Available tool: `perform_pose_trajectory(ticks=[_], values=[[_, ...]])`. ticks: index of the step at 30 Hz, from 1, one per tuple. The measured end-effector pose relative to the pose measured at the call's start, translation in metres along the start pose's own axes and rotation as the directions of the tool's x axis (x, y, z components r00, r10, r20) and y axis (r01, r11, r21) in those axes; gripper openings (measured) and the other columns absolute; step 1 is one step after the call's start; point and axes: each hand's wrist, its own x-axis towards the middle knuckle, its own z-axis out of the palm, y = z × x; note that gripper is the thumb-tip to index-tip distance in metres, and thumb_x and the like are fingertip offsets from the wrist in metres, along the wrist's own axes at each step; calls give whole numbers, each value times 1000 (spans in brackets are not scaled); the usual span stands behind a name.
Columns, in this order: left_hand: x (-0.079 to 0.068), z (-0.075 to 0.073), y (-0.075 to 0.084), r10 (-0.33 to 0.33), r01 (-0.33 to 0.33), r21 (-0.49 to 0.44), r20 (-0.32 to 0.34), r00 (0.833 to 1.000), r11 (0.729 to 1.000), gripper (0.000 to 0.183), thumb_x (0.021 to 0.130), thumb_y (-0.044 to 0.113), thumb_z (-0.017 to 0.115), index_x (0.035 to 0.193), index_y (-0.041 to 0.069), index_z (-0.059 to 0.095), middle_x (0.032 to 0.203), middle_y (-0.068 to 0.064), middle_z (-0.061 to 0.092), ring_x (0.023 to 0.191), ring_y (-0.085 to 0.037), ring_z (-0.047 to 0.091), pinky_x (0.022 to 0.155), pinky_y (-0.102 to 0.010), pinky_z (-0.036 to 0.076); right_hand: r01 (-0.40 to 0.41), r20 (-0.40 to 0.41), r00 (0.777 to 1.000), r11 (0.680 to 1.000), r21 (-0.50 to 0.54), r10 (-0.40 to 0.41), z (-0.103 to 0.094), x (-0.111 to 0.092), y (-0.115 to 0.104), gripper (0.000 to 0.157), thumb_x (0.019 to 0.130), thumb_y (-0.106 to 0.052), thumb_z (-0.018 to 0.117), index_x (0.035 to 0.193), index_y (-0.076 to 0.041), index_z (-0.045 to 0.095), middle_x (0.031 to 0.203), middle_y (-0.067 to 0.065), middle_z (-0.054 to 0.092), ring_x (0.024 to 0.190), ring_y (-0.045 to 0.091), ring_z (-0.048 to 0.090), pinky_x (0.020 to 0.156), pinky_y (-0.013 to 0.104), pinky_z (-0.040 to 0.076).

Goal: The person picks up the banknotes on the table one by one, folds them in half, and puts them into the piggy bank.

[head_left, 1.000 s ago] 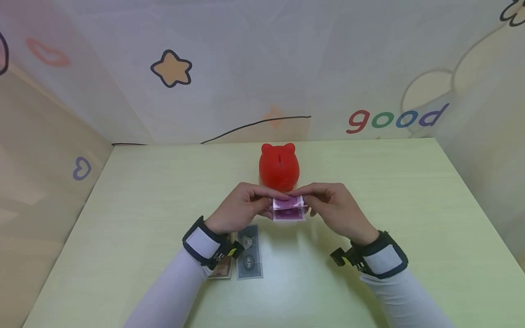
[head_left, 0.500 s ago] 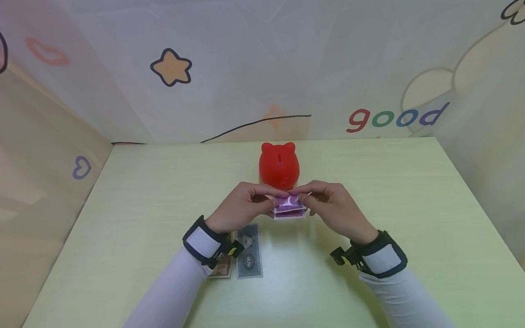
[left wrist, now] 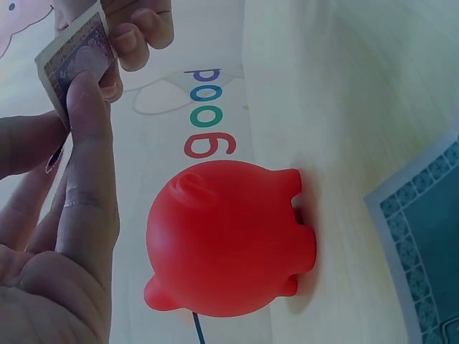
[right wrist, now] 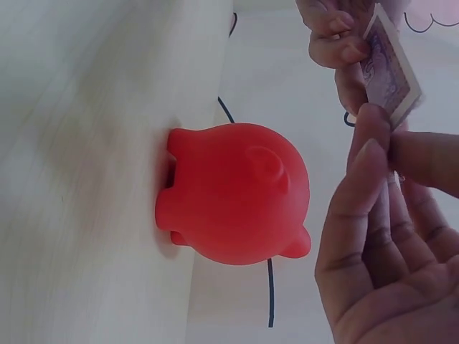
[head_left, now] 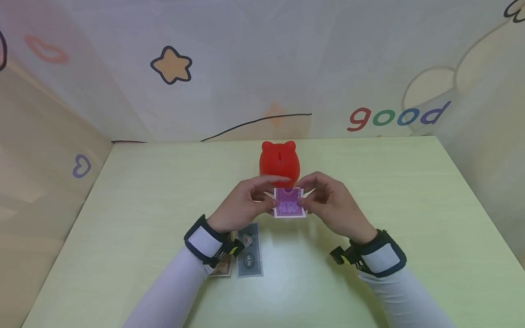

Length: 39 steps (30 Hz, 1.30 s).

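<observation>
Between both hands, above the table, is a purple banknote (head_left: 289, 206), folded small with a white border. My left hand (head_left: 244, 205) pinches its left edge between thumb and fingers, with the index finger stretched out past the top. At the opposite edge my right hand (head_left: 334, 205) pinches it the same way, fingers bent. Just beyond the hands stands a red piggy bank (head_left: 280, 161), a dark slot along its top. The wrist views show the piggy bank (left wrist: 229, 240) from its sides, upright on its feet, apart from the note.
A blue-grey banknote (head_left: 249, 255) lies flat on the table (head_left: 143, 205) below my left hand. Beside it, brownish banknotes (head_left: 223, 268) lie partly hidden under the left wrist strap. A printed cloth backdrop (head_left: 246, 68) rises behind the table's far edge.
The purple note, whose upper part was bent over its lower part, now faces up as one flatter square. My index fingers have lifted off its top edge; both hands stay near the same spot.
</observation>
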Motion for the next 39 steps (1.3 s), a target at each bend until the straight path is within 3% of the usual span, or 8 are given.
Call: perform_pose_trajectory(ticks=[5, 7, 14, 19, 23, 29, 33, 39], values=[[2, 0, -1, -29, 28, -23, -14, 999, 999, 49, 100, 4, 65, 147, 11, 56, 118, -13, 73, 93, -24, 77, 87, -40, 64, -11, -31, 999, 1000, 10, 11, -1, 0, -1, 37, 96, -2, 70, 130, -9, 58, 113, 15, 71, 85, 24, 72, 76, 27, 62], [2, 1, -2, -37, 37, -29, -9, 999, 999, 44, 100, 6, 65, 144, 8, 59, 118, -15, 74, 94, -29, 77, 87, -37, 64, -8, -45, 999, 1000, 6, 8, -1, 0, -2, 38, 96, -1, 69, 131, -8, 57, 113, 15, 71, 85, 24, 72, 77, 26, 62], [0, 1, -3, -20, 20, -39, 5, 1000, 999, 36, 101, 2, 62, 137, 0, 63, 116, -21, 74, 95, -46, 74, 88, -41, 63, -15, -71, 997, 1000, -15, 14, -1, 0, -3, 38, 95, -1, 70, 131, -7, 60, 112, 16, 70, 84, 24, 73, 78, 29, 62], [0, 0, -3, -13, 12, -44, -9, 1000, 999, 36, 101, 1, 63, 136, 0, 64, 117, -21, 73, 95, -45, 74, 90, -43, 63, -58, -11, 998, 998, 1, 58, -1, 1, -3, 34, 98, -7, 69, 132, -6, 63, 112, 16, 72, 84, 24, 73, 80, 39, 64], [0, -1, -4, -13, 12, -59, -18, 1000, 998, 35, 101, 1, 63, 136, 0, 64, 120, -20, 72, 95, -43, 75, 90, -46, 63, -70, 26, 997, 997, 24, 70, -2, 1, -1, 28, 102, -8, 64, 130, -4, 64, 108, 17, 74, 80, 25, 73, 78, 34, 64], [1, -1, -3, -2, -1, -99, -25, 1000, 995, 39, 101, 0, 62, 139, 5, 61, 125, -20, 71, 95, -34, 76, 87, -38, 64, -51, 27, 998, 997, 54, 50, -3, 1, 2, 29, 103, -8, 63, 132, -6, 62, 106, 18, 74, 78, 26, 73, 77, 28, 62], [1, -1, -3, 4, -7, -128, -25, 1000, 992, 39, 101, 0, 60, 140, 6, 60, 128, -23, 69, 95, -37, 75, 86, -37, 64, -32, 15, 999, 997, 70, 31, -3, 1, 2, 31, 102, -7, 63, 133, -9, 60, 104, 19, 73, 77, 26, 72, 76, 28, 62], [2, -1, -4, 17, -22, -119, -46, 999, 993, 32, 102, 1, 59, 132, 7, 68, 127, -16, 69, 97, -39, 74, 84, -35, 64, -24, 9, 1000, 995, 98, 24, -2, 1, 2, 23, 102, -8, 64, 125, -10, 66, 109, 16, 71, 81, 30, 72, 75, 29, 62]])
